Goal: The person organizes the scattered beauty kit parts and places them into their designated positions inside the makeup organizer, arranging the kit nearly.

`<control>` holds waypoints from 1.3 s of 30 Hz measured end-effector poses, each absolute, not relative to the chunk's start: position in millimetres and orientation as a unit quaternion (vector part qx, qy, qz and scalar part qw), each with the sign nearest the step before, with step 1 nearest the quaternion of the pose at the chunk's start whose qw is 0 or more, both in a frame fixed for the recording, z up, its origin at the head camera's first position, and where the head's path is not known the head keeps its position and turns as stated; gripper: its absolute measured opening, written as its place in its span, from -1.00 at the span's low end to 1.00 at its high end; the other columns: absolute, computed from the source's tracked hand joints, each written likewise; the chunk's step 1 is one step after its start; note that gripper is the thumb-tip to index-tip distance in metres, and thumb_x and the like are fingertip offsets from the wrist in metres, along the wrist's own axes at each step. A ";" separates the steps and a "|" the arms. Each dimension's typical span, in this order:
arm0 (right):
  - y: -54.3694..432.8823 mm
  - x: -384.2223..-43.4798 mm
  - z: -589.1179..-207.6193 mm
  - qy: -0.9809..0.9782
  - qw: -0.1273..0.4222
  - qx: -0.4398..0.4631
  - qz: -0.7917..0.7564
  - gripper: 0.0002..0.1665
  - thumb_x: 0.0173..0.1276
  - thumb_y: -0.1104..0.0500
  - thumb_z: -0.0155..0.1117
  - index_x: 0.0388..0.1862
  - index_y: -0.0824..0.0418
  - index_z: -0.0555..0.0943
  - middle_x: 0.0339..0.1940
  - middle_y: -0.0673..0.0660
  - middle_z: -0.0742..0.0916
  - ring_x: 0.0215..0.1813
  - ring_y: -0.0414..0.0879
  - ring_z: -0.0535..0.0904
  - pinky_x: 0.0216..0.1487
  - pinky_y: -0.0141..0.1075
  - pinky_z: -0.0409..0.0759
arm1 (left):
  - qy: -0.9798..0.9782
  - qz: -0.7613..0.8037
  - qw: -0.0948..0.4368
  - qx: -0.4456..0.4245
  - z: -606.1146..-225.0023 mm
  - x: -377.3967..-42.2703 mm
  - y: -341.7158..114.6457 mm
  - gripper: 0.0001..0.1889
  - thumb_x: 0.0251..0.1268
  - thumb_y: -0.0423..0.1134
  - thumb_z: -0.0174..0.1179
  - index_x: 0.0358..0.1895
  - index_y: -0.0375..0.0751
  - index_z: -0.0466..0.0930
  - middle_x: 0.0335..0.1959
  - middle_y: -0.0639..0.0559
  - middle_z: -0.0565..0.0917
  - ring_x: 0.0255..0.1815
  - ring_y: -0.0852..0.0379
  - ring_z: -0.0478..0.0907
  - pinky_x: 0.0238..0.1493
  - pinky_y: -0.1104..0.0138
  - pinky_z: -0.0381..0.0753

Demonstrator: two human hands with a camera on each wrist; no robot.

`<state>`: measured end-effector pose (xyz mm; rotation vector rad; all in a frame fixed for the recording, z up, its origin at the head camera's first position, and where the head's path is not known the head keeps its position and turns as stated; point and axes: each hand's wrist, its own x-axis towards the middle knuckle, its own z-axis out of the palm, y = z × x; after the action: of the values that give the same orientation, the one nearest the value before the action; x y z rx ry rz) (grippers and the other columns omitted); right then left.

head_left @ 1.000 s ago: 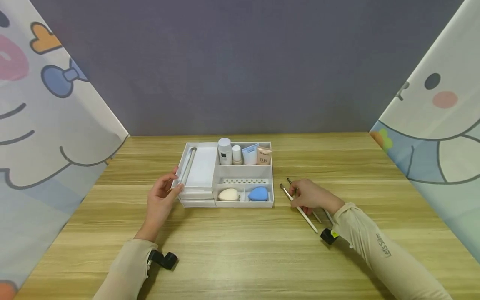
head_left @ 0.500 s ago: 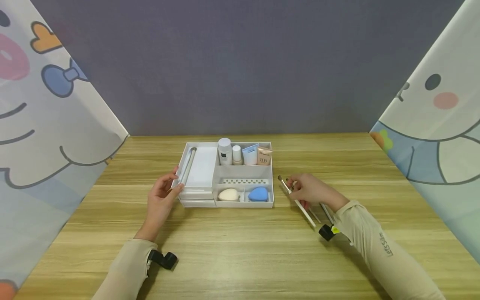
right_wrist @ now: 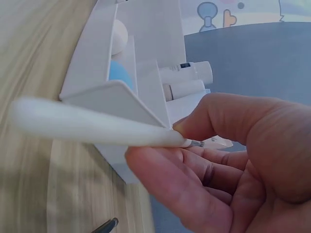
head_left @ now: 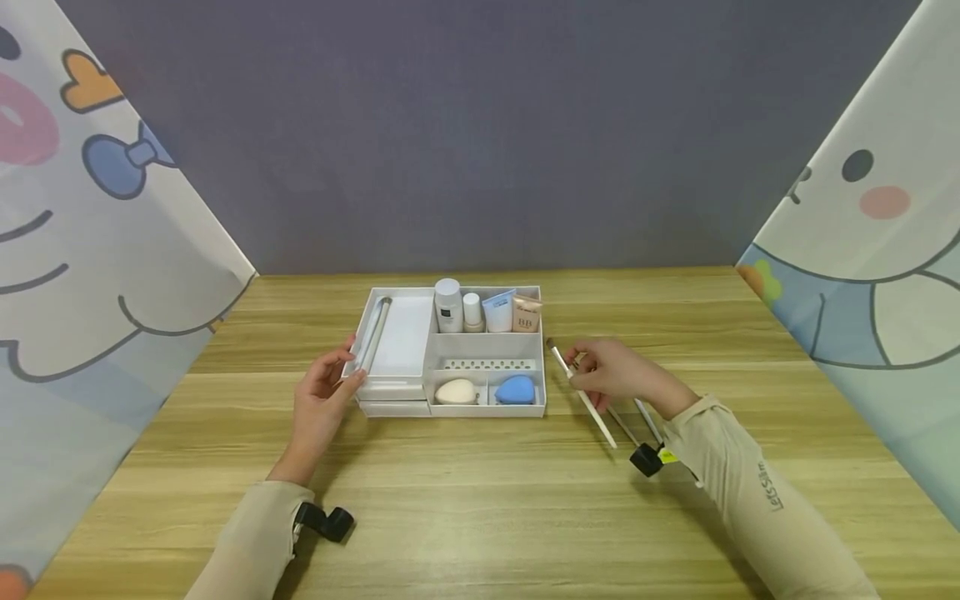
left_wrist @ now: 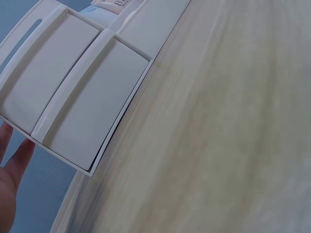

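My right hand pinches a makeup brush between thumb and fingers, just right of a white organizer. The brush slants, dark bristles up toward the organizer; its white handle shows large in the right wrist view. Beneath that hand lie two other thin brushes, one pale and one silvery, partly hidden. With its fingertips, my left hand touches the organizer's left side near the front corner. Another brush lies in the organizer's top left tray.
Along the organizer's back right stand a white bottle, a smaller bottle, a blue tube and a beige tube. Front compartments hold a cream sponge and a blue sponge. Drawers face front. A grey wall rises behind.
My right hand has lifted the brush off the table and shifted it slightly left and away from me, toward the organizer. The left hand has stayed in place.
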<state>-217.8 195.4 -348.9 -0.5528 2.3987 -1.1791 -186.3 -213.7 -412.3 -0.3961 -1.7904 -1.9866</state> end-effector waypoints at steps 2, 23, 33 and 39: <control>193.6 -218.2 -347.3 0.859 0.206 -0.195 -0.425 -0.64 0.28 0.40 0.16 0.05 0.48 0.41 -0.61 0.11 0.59 -0.64 0.02 0.60 -0.49 0.04 0.68 | -0.647 -0.717 0.216 -0.141 -412.7 -185.6 -213.8 -0.77 0.20 -0.75 0.10 -0.08 -0.60 0.44 0.21 0.15 0.62 0.27 0.26 0.50 0.09 0.48 0.53; 166.2 -227.2 -334.4 0.836 0.195 -0.222 -0.462 -0.68 0.36 0.41 0.14 0.06 0.50 0.42 -0.55 0.18 0.67 -0.61 -0.01 0.62 -0.42 0.13 0.68 | -0.646 -0.719 0.216 -0.135 -413.6 -185.4 -214.1 -0.77 0.21 -0.75 0.09 -0.08 -0.60 0.43 0.21 0.16 0.61 0.27 0.26 0.50 0.09 0.48 0.53; 146.6 -229.5 -322.7 0.835 0.180 -0.224 -0.470 -0.63 0.34 0.39 0.13 0.11 0.49 0.40 -0.46 0.26 0.70 -0.58 -0.02 0.64 -0.39 0.12 0.68 | -0.646 -0.719 0.217 -0.137 -413.9 -185.2 -214.5 -0.77 0.22 -0.75 0.10 -0.08 -0.61 0.43 0.21 0.17 0.61 0.27 0.26 0.50 0.09 0.48 0.53; 133.6 -234.4 -319.4 0.826 0.176 -0.234 -0.482 -0.65 0.35 0.40 0.13 0.10 0.49 0.40 -0.44 0.25 0.70 -0.55 0.01 0.67 -0.41 0.03 0.70 | -0.646 -0.718 0.215 -0.141 -412.6 -186.3 -213.8 -0.78 0.22 -0.74 0.10 -0.08 -0.57 0.46 0.21 0.16 0.61 0.27 0.26 0.50 0.11 0.47 0.52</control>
<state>-234.4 133.6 -319.4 -0.6635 2.3378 -1.3651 -186.3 -213.8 -412.6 -0.3899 -1.7921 -1.9919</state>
